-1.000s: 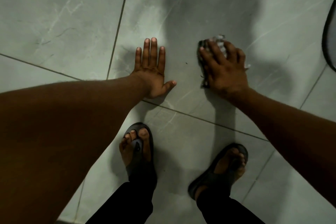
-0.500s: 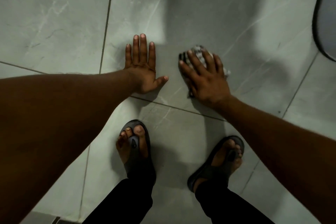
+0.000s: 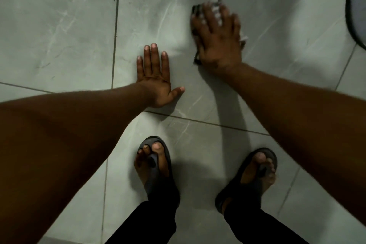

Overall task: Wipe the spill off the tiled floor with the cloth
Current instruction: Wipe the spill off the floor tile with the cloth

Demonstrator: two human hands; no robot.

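My right hand (image 3: 218,41) presses flat on a black-and-white cloth (image 3: 214,7) on the grey marbled tiled floor (image 3: 59,25), up and right of centre. Only the cloth's edges show past my fingers and along the hand's left side. The hand is motion-blurred. My left hand (image 3: 156,79) lies palm down on the tile, fingers spread, holding nothing, below and left of the cloth. No spill stands out on the tile around the cloth; the floor there lies in shadow.
My two feet in dark sandals (image 3: 156,166) (image 3: 251,176) stand on the tiles at the bottom. A dark-rimmed rounded object (image 3: 354,16) cuts in at the right edge. Grout lines (image 3: 115,25) cross the floor.
My right hand has pushed the cloth away from me, farther up the tile and a little right. The left hand stays planted in place.
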